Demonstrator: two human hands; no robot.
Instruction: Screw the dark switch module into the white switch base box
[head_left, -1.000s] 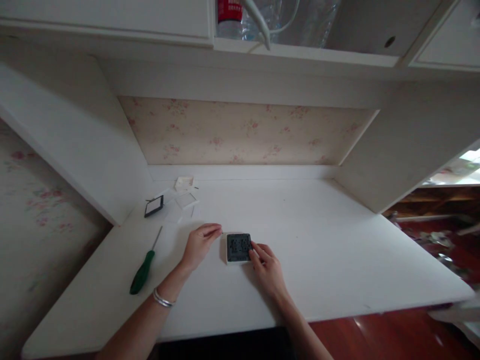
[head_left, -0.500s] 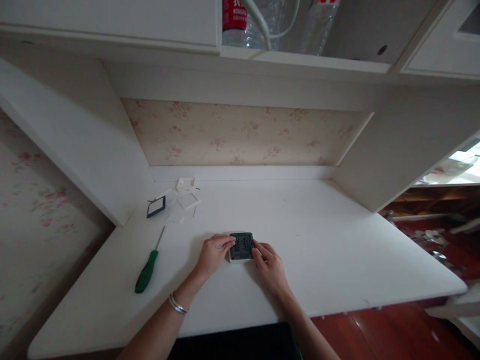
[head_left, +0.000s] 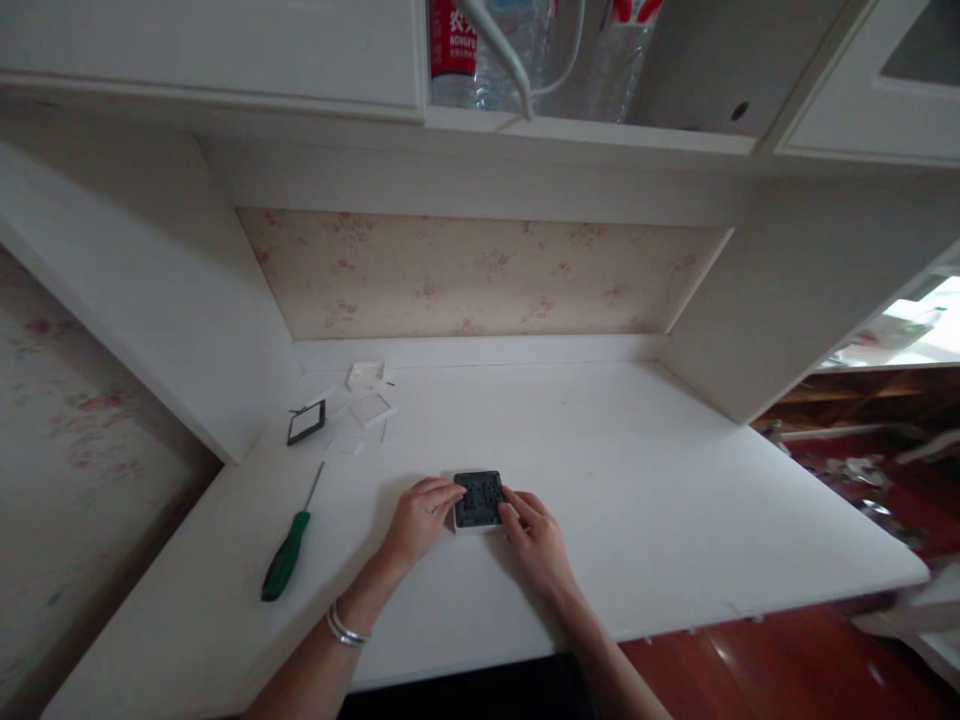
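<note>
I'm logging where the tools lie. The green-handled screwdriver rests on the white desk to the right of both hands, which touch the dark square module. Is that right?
Not quite. The head view shows the green-handled screwdriver on the white desk to the left of both hands, not the right. The left hand and right hand do touch the dark square module.

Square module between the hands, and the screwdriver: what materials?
Square module: likely plastic, matte dark face in a pale white frame; detail too blurred to confirm. Screwdriver: smooth green handle, probably plastic; thin grey shaft, apparently metal.
</note>
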